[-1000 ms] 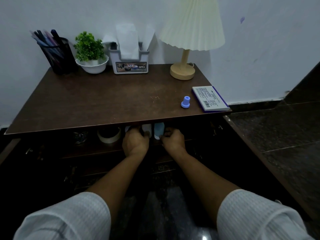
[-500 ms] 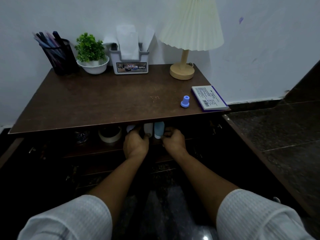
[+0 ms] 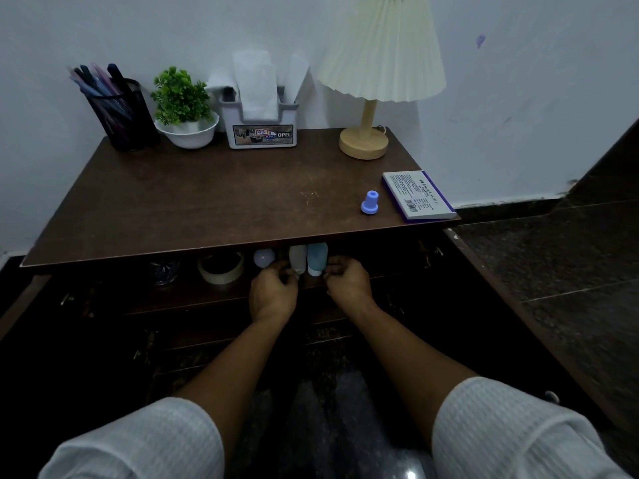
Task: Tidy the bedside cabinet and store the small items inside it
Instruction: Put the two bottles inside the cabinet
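We are reaching both hands under the front lip of the brown wooden bedside cabinet (image 3: 207, 202), onto its upper inside shelf (image 3: 179, 299). Our left hand (image 3: 273, 295) is curling its fingers at the near end of a small grey squeeze bottle (image 3: 297, 259), and our right hand (image 3: 349, 285) is curling its own just right of a small blue squeeze bottle with a white cap (image 3: 317, 257). The hands are sitting slightly apart with the two touching bottles between them; in this dimness we cannot tell whether either is pinching or only touching. We are judging this as the lining-up step. It is going best if we are nudging both bottles together toward the far side, keeping them parallel and away from the shelf's near edge. That way we are leaving room for what is waiting above. Left of them a small white rounded object (image 3: 264, 257), a beige roll of tape (image 3: 221, 267) and something dark and glassy (image 3: 164, 271) are lying along the shelf. On top, near the right edge, a little blue plastic stopper (image 3: 370, 202) is standing just beside a flat white-and-purple carton (image 3: 418, 195). Along the far side are a cream pleated lamp on a round wooden base (image 3: 363, 143), a grey tissue holder (image 3: 261, 129), a green plant in a white bowl (image 3: 185, 108) and a black mesh pen cup (image 3: 121, 112). A pale wall is rising behind, and dark stone floor (image 3: 553, 254) is spreading to the right.
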